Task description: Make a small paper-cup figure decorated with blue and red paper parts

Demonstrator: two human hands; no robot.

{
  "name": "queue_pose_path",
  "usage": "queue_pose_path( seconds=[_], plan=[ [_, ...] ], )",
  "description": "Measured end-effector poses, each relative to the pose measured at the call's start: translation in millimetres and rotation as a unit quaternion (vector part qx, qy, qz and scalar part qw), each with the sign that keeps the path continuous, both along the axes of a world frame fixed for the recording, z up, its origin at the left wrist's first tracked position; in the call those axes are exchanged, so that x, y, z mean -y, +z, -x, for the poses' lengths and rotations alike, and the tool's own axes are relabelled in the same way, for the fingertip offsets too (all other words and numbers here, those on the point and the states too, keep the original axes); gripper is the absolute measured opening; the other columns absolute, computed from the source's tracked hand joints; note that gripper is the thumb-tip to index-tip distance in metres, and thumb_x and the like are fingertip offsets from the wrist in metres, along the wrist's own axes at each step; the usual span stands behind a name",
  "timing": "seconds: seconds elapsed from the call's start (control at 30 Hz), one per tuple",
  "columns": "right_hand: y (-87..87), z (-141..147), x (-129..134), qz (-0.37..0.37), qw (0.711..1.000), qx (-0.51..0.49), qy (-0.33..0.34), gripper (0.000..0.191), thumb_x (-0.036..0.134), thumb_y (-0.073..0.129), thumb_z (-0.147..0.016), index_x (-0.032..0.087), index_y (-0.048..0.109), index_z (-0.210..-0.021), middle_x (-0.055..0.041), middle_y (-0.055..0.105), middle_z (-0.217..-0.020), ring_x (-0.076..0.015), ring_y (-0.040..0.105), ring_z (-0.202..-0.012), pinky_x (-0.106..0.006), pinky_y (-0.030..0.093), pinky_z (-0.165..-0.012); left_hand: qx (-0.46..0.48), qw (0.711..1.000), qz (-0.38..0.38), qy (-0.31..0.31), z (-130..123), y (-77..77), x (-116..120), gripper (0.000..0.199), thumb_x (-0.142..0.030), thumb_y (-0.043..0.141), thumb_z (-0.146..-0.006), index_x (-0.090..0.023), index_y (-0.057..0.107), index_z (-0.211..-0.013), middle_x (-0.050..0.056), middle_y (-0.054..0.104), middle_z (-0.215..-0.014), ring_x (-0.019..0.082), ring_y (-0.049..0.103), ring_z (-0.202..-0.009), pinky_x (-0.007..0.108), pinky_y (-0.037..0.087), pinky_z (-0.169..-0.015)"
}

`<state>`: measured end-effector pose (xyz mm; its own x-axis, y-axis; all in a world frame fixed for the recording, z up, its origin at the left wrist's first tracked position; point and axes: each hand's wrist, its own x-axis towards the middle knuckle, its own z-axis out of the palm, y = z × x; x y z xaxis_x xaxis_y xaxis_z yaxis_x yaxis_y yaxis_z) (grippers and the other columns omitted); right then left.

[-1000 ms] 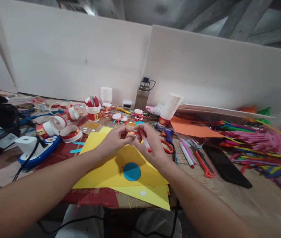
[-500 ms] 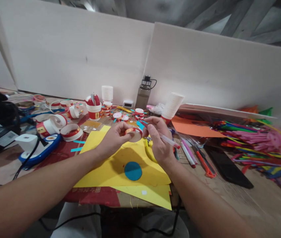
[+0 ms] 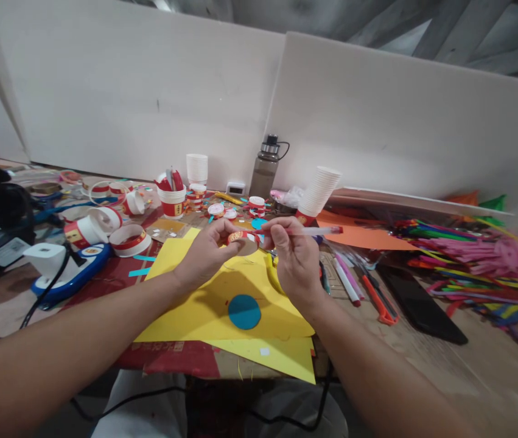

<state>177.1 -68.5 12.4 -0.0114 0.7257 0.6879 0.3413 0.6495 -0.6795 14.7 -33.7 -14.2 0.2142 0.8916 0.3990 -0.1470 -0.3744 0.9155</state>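
Note:
My left hand [image 3: 206,252] pinches a small red and white paper cup piece [image 3: 245,243] over the yellow paper. Close beside it, my right hand [image 3: 295,255] is closed on a red pen [image 3: 313,231], held nearly level with its tip side toward the cup piece. Beneath both hands lies yellow paper [image 3: 185,316] with a blue circle [image 3: 245,311] on it. Part of a yellow-handled tool [image 3: 273,274] shows beside my right hand.
Behind stand a bottle [image 3: 265,167], stacked cups [image 3: 320,191] and a cup of tools [image 3: 171,202]. Cut cup rings [image 3: 131,241] and a blue power strip [image 3: 73,277] lie left. Markers, an orange cutter [image 3: 380,301], a phone [image 3: 423,304] and pipe cleaners [image 3: 491,255] lie right.
The pen in my right hand has swung from slanting downward to nearly level. My left hand still holds the cup piece, and the view has shifted slightly.

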Motion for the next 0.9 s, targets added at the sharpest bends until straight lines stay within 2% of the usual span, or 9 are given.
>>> queue_pose_path(
  seconds=[0.2, 0.9],
  plan=[
    [-2.1, 0.3, 2.1, 0.005, 1.000, 0.023, -0.007, 0.029, 0.047, 0.046, -0.096, 0.023, 0.059, -0.088, 0.0006, 0.059, -0.068, -0.0139, 0.055, -0.063, -0.029, 0.042, -0.062, -0.008, 1.000, 0.000, 0.008, 0.3, -0.4, 0.8, 0.014, -0.026, 0.071, -0.074, -0.018, 0.060, -0.079, 0.000, 0.061, -0.078, 0.013, 0.053, -0.073, 0.025, 0.042, -0.071],
    [0.0, -0.3, 2.3, -0.036, 0.995, 0.086, -0.025, 0.024, 0.039, 0.044, -0.098, 0.022, 0.057, -0.086, 0.0004, 0.058, -0.070, -0.0134, 0.055, -0.063, -0.029, 0.041, -0.061, -0.063, 0.996, -0.057, 0.024, 1.5, -0.6, -0.3, 0.013, -0.024, 0.069, -0.075, -0.019, 0.057, -0.075, 0.000, 0.060, -0.075, 0.014, 0.052, -0.071, 0.027, 0.041, -0.069]
  ],
)
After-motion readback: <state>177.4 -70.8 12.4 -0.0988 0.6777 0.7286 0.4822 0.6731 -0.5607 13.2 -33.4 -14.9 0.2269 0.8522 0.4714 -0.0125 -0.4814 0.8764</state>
